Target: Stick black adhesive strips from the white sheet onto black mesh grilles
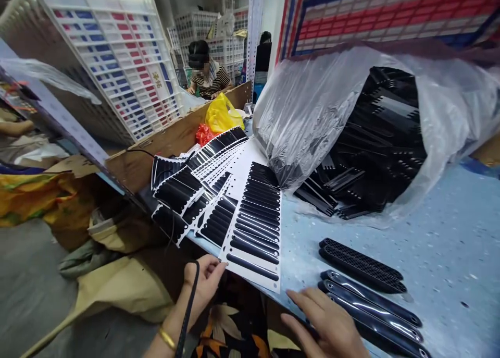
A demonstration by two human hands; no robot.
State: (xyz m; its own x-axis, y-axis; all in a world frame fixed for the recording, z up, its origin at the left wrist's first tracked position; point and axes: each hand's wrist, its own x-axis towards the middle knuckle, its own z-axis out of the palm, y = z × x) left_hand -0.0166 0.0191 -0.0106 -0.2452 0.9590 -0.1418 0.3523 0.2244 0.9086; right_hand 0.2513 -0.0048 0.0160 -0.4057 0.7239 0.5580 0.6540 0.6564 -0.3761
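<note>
A white sheet (255,227) carrying rows of glossy black strips lies at the front edge of the blue table. My left hand (205,277) pinches its lower left corner between thumb and fingers; a black cord runs over this wrist, above a gold bangle. Fanned stacks of similar sheets (182,188) lie behind it to the left. My right hand (320,316) holds nothing, thumb and fingers apart, at the table edge right of the sheet. Beside it lie long glossy black bars (375,306) and black bars with a crosshatched face (361,264).
A clear plastic bag (312,113) full of black comb-like parts (386,139) fills the back right of the table (449,243). Yellow (222,113) and red bags sit behind the sheets. A wooden board (136,170) edges the left; a white crate (113,61) stands beyond. A person (209,76) sits farther back.
</note>
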